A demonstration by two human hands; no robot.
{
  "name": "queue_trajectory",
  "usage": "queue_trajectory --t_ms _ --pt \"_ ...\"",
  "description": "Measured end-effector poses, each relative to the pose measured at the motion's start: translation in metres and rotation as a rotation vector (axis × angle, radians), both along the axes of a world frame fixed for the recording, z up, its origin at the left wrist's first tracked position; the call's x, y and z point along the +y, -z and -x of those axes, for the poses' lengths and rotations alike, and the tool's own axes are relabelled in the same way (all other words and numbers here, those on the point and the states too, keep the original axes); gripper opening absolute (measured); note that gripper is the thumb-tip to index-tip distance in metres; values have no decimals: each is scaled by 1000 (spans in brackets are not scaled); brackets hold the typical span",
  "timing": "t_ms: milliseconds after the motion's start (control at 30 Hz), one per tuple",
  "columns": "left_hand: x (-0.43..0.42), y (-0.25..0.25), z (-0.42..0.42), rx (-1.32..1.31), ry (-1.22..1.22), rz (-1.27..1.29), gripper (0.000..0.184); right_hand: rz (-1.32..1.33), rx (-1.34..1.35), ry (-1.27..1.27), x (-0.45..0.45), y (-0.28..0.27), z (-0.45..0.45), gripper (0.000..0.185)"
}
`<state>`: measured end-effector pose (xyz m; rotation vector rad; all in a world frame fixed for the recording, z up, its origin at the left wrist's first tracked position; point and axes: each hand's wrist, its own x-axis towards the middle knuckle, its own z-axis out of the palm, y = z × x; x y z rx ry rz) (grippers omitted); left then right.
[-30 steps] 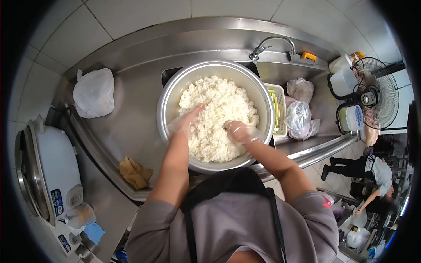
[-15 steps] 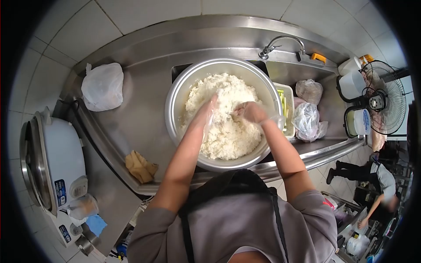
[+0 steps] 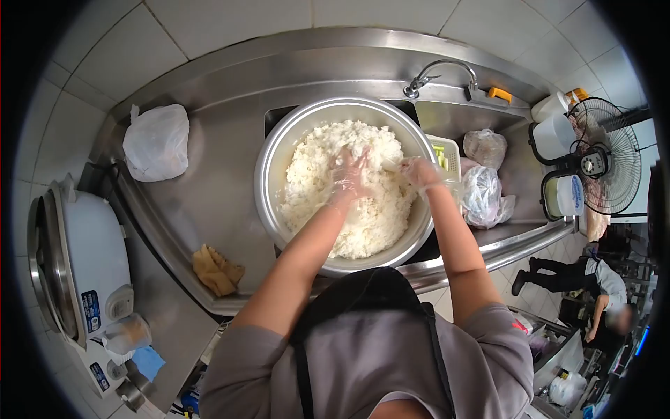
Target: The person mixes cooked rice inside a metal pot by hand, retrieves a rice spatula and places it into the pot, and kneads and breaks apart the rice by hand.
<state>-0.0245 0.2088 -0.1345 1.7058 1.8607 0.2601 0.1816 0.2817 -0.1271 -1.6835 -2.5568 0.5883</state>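
Observation:
A big round metal bowl (image 3: pixel 266 174) holds a heap of white rice (image 3: pixel 366 234). My left hand (image 3: pixel 351 176), in a clear plastic glove, lies on the middle of the rice with its fingers apart; some rice covers the fingertips. At the right side of the bowl is my right hand (image 3: pixel 421 172), also gloved in clear plastic. Its fingers are curled over the rice near the inner wall, and what they hold, if anything, is too unclear to tell.
Right of the bowl are a basket (image 3: pixel 452 157) with green pieces, plastic bags (image 3: pixel 481 195), a faucet (image 3: pixel 426 78) and a fan (image 3: pixel 606 155). A white bag (image 3: pixel 157 143), brown cloth (image 3: pixel 217 270) and large cooker (image 3: pixel 94 258) lie left. A person (image 3: pixel 607 286) stands far right.
My left hand has moved right from the left part of the rice to its middle. My right hand has moved up and right, closer to the bowl's right wall.

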Motion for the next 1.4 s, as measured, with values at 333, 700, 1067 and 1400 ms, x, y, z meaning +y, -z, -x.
queue_trajectory --t_ms 333,700,1067,1400 --pt "13 83 52 -241 -204 -146 66 -35 -283 -254 -17 18 -20 20" --pt "-24 0 44 -592 -416 255 85 260 -165 -241 -78 -39 61 21" --pt "-41 14 120 -73 -151 408 83 399 -320 -434 -129 -48 111 33" --pt "-64 -22 90 -56 -284 448 62 130 -30 -430 -175 38 101 12"
